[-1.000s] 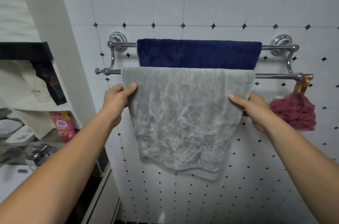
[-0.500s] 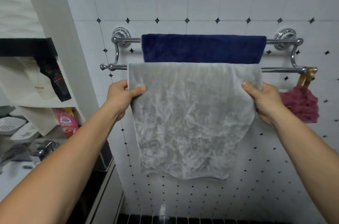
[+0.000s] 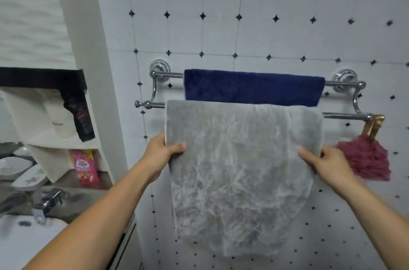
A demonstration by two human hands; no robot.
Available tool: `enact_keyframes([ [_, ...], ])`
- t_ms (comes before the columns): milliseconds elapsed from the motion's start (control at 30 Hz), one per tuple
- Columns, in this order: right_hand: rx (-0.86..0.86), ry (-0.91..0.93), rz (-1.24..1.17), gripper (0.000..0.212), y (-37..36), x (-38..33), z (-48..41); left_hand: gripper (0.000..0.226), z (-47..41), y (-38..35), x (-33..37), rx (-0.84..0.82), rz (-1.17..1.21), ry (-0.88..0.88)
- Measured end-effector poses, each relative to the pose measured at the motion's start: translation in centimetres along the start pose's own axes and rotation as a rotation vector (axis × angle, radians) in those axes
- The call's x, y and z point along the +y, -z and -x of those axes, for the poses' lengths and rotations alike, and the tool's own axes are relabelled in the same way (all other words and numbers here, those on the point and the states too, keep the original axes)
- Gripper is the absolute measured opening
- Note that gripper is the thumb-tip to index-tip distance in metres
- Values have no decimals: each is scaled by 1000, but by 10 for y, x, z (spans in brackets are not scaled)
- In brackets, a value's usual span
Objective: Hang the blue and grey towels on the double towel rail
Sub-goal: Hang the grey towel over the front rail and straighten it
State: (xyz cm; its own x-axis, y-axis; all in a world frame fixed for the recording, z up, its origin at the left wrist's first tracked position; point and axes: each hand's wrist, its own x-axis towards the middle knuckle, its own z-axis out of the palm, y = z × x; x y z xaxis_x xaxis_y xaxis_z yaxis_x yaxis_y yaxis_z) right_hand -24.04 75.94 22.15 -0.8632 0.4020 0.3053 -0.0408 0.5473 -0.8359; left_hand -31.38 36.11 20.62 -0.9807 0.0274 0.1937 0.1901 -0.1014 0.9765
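Grey towel is draped over the front, lower bar of the double towel rail. It hangs flat, with a crinkled face and an uneven bottom hem. The blue towel is folded over the rear, upper bar, just behind and above the grey one, and only its upper band is seen.

Both side edges of the grey towel are pinched. On the left hand, the fingers are closed narrowly on the left edge, thumb on the front face, the rest hidden behind the cloth. The right hand grips the right edge likewise.

1 red mesh sponge hangs from the rail's right end, near the right hand. The wall is white tile with small black diamonds. At lower left, a chrome tap is noted on a pale surface. 1 pink packet is shelved nearby.
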Motion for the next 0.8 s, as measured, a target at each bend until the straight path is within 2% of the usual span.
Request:
enact_keyframes([
  [67,212,114,348,43,5,-15,-6,21,-6,-7,20,-22,171,-13],
  [100,298,195,421,45,7,-26,-9,22,-9,-10,33,-52,299,-5],
  [167,382,392,468,40,6,-54,-16,48,-15,-15,56,-85,484,67],
  [233,401,531,511,34,-4,-86,-23,76,-18,-16,66,-101,541,171],
  [267,357,581,519,31,-12,-105,-26,85,-19,-15,68,-116,542,214],
  [333,158,665,541,26,-37,-140,-27,91,-18,-14,68,-144,553,258],
  [433,-129,749,523,27,-90,-183,-22,90,-17,-12,70,-153,598,276],
  [500,-243,812,525,28,-125,-205,-16,87,-18,-8,74,-163,619,266],
  [600,-288,869,593,20,-155,-223,-16,77,-20,-1,80,-159,549,239],
  [700,-295,871,559,14,-154,-226,-22,64,-22,1,85,-120,509,198],
  [800,-324,787,444,15,-133,-221,-32,68,-25,1,85,-115,432,168],
])
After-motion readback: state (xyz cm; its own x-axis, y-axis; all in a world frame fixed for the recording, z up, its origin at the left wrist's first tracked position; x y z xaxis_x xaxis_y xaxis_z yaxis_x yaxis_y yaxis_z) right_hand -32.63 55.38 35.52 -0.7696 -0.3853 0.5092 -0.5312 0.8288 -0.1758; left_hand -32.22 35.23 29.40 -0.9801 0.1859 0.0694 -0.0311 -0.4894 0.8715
